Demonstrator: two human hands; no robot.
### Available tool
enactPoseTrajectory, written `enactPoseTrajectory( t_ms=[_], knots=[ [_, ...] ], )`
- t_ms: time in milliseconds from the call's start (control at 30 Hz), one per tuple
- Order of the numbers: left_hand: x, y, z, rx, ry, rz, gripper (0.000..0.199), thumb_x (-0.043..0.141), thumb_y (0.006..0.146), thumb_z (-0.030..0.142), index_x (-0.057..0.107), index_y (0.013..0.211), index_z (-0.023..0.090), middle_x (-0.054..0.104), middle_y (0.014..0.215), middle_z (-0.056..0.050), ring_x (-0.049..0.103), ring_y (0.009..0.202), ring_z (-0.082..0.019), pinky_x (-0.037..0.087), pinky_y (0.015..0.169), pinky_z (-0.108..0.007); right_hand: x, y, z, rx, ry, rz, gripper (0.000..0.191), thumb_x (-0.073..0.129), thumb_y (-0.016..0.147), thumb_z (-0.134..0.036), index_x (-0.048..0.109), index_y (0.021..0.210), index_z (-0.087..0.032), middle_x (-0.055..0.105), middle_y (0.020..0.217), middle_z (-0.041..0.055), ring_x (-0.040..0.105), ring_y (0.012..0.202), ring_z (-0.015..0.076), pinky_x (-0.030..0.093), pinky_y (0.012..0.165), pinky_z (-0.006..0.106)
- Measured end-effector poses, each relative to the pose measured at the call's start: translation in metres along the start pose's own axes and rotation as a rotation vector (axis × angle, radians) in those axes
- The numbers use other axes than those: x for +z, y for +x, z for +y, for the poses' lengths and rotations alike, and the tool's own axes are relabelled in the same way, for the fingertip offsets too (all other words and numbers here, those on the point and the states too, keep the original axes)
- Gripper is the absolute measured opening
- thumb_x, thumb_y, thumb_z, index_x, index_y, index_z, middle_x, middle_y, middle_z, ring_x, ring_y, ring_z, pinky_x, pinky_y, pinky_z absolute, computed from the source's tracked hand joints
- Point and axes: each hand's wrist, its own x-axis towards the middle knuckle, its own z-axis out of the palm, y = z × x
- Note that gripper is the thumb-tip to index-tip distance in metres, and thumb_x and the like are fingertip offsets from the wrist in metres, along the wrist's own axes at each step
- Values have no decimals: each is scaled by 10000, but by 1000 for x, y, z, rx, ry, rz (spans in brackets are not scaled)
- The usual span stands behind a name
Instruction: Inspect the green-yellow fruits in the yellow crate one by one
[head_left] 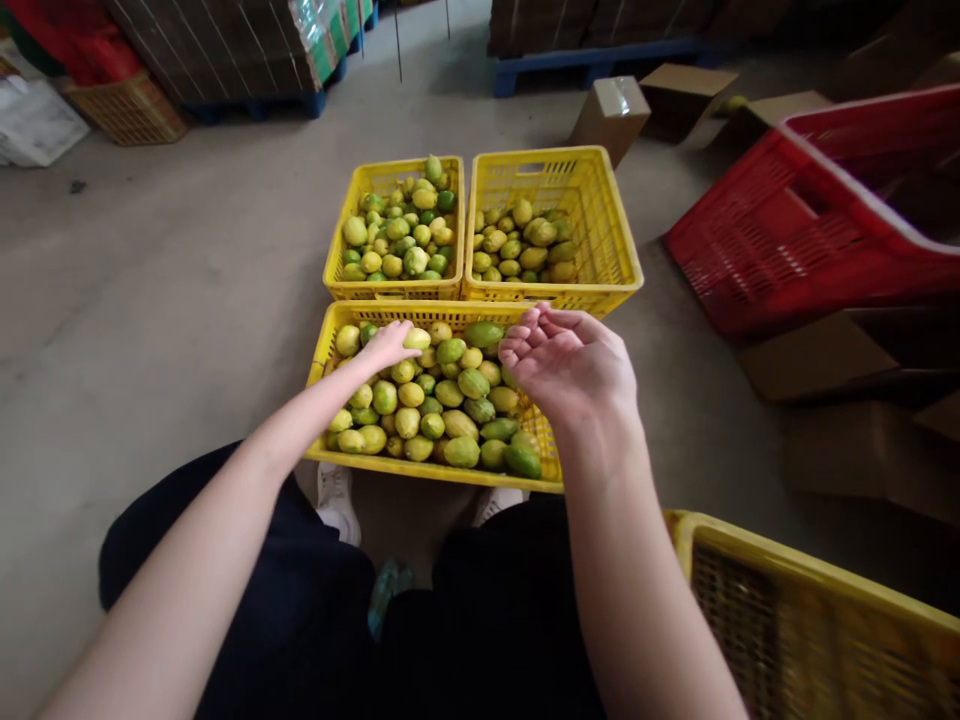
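Lemons [431, 395], yellow and green mixed, fill the near yellow crate [324, 352] that sits on the concrete floor [165, 290] just ahead of the person's knees. The left hand [386, 345] lies over the heap at about ten o'clock within that crate, fingers curled around one pale yellow lemon [417, 338], holding it lightly against the fruit below. The right hand [570, 365] hovers above the crate's right end at two o'clock, palm turned up, fingers loosely cupped and holding nothing.

Two more crates stand touching the near one at twelve o'clock: the far left crate [337, 235] is well filled with mostly yellow fruit, the far right crate [600, 230] holds a thinner layer of duller, greenish-yellow fruit. A red crate [757, 250] lies tipped at two o'clock, and another yellow crate [787, 590] sits at the person's right, at about four o'clock.

To handle this fruit well, my judgement is that the grip should wrap the lemon's belly rather than pinch its tip, lift it clear of its neighbours so the pile does not roll, and turn it once so the whole skin shows before it goes anywhere. Setting it down rather than dropping it would spare bruising.

No brand, label or readable writing shows on the crates or on the cardboard boxes [611, 115] beyond.
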Motion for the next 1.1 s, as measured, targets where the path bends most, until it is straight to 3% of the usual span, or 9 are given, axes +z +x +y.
enactPoseTrajectory(
  t_ms=[100, 233, 333, 433, 567, 700, 833, 1000, 1100],
  knots=[
    [-38, -32, -6, -101, -604, 54, 508, 784, 709, 472, 645, 1097, 176, 703, 1092, -96, 654, 1054, -285, 515, 921, -388, 0, 1, 1, -13, -18, -17, 149, 542, 687, -93, 540, 792, -198, 587, 616, -19, 554, 519, 104, 497, 475, 207],
    [-104, -99, 7, -79, -1499, -27, 470, 576, 824, 558, 643, 1115, 196, 709, 945, -62, 706, 907, -263, 580, 764, -377, -4, 6, 1, -51, -45, -65, 154, 559, 679, -102, 538, 796, -199, 595, 640, -25, 560, 524, 95, 505, 498, 203],
    [-142, -142, 23, -96, -1889, 15, 515, 465, 872, 608, 647, 1126, 199, 714, 930, -66, 714, 872, -250, 596, 729, -357, -5, 9, 3, -57, -72, -67, 160, 552, 675, -97, 531, 792, -205, 594, 644, -25, 561, 525, 95, 504, 493, 201],
    [-153, -164, 28, -118, -2179, 106, 438, 471, 895, 539, 640, 1102, 193, 710, 887, -49, 716, 847, -203, 597, 738, -300, -3, 8, 8, -48, -97, -31, 178, 537, 669, -80, 520, 791, -208, 592, 639, -21, 552, 520, 97, 503, 484, 201],
    [-133, -169, 11, -146, -2301, 135, 367, 478, 893, 463, 621, 1091, 189, 707, 863, -49, 708, 924, -209, 597, 824, -344, -3, 3, 18, -58, -118, 18, 202, 538, 653, -63, 524, 794, -207, 586, 629, -16, 549, 517, 104, 504, 472, 203],
    [-112, -171, -8, -176, -2060, 202, 326, 480, 893, 455, 626, 1047, 208, 707, 893, -59, 674, 1049, -244, 584, 857, -377, -14, 6, 26, -71, -196, 59, 204, 553, 635, -68, 541, 782, -209, 592, 610, -16, 555, 511, 112, 507, 465, 210],
    [-115, -170, -12, -173, -1882, 202, 358, 471, 892, 506, 640, 1013, 214, 709, 935, -70, 656, 1076, -274, 584, 823, -391, -38, 19, 48, -105, -406, 82, 137, 583, 656, -102, 581, 736, -213, 622, 586, -8, 571, 514, 123, 506, 472, 224],
    [-127, -161, -12, -223, -2151, 82, 357, 515, 854, 495, 643, 906, 165, 682, 787, -65, 694, 824, -218, 593, 699, -328, -64, 43, 127, 0, -813, -161, 224, 699, 607, 4, 610, 610, -201, 600, 510, -65, 501, 451, 80, 356, 414, 176],
    [-132, -157, -17, -212, -2321, 10, 310, 501, 853, 435, 629, 836, 154, 655, 708, -45, 672, 690, -174, 577, 639, -288, -61, 57, 188, 54, -782, -261, 330, 754, 547, 90, 575, 555, -187, 520, 454, -113, 443, 445, 44, 316, 444, 155]
  ],
)
